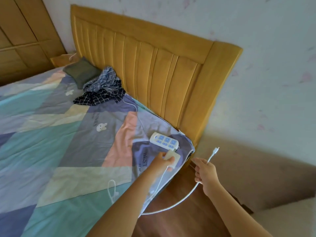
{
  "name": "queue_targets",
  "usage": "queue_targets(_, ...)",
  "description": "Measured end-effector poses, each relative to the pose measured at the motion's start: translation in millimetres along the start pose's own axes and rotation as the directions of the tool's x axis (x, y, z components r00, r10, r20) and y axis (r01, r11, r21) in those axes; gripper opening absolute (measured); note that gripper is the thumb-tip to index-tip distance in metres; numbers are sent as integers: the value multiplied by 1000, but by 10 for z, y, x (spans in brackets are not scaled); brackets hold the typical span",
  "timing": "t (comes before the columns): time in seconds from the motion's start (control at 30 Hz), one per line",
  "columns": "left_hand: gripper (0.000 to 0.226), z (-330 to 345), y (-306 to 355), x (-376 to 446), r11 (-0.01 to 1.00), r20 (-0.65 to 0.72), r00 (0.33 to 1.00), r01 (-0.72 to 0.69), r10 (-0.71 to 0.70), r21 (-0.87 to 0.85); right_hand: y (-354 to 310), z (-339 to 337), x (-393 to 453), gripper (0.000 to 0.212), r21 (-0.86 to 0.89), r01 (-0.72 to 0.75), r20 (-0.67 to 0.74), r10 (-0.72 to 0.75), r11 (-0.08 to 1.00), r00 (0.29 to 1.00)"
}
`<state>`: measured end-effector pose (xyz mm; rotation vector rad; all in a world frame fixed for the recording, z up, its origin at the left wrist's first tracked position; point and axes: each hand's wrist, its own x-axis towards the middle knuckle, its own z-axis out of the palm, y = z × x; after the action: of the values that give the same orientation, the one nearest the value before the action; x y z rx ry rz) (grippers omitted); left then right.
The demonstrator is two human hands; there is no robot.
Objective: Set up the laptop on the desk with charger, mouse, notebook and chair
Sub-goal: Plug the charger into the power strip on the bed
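Observation:
My left hand (pixel 165 163) grips the white charger brick (pixel 173 158) at the bed's near corner, just below a white power strip (pixel 164 140) with blue sockets that lies on the quilt. The brick is close to the strip, but I cannot tell whether it touches it. My right hand (pixel 206 173) holds the charger's white cable (pixel 181 200) over the floor, with the connector tip (pixel 215 150) sticking up beyond my fingers. The cable loops down and back toward the bed edge. Laptop, mouse, notebook, chair and desk are out of view.
A patchwork quilt (pixel 59 134) covers the bed, with crumpled checked clothes (pixel 102 89) and a green cushion (pixel 80 71) near the yellow headboard (pixel 153 71). Another thin white cord (pixel 112 190) lies on the quilt. Wooden floor (pixel 179 216) and a wall (pixel 265 82) are to the right.

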<state>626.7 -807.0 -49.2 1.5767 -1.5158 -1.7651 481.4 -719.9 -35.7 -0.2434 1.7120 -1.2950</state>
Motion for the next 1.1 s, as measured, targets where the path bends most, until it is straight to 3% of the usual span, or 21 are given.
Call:
queue_targets(0.1, 30, -6, -91, 419, 999, 64, 997, 51, -52, 19, 30, 159, 374, 21, -72, -10, 5, 11, 997, 1000)
queue_targets(0.23, 38, 11, -207, 1007, 998, 5, 998, 55, -56, 34, 148, 308, 801, 31, -261, 22, -38, -33, 965, 999)
queue_targets(0.4, 47, 43, -359, 1670, 975, -64, 998, -7, 21, 220, 301, 412, 1306, 42, -428, 107, -37, -136, 897, 990)
queue_targets(0.53, 47, 66, -530, 2052, 895, -115, 989, -33, 94, 444, 411, 466, 1715, 52, -518, 158, -48, -213, 841, 976)
queue_targets(0.67, 48, 76, -736, 2283, 844, -120, 981, -66, 152, 532, 545, 538, 2050, 37, -773, 189, 103, -174, 605, 979)
queue_targets(0.77, 49, 65, -859, 2404, 794, -112, 968, -116, 226, 596, 624, 621, 2212, 30, -877, 220, 165, -162, 428, 973)
queue_targets(0.83, 49, 54, -881, 2437, 732, -102, 949, -159, 298, 662, 657, 670, 2265, 28, -899, 241, 191, -169, 367, 967)
queue_targets(0.97, 48, 24, -896, 2507, 629, -38, 926, -225, 376, 744, 724, 709, 2334, 34, -847, 183, 104, -182, 499, 978)
queue_targets(1.1, 47, -40, -878, 2582, 690, -17, 936, -246, 351, 681, 776, 727, 2345, 35, -837, 195, 112, -189, 512, 976)
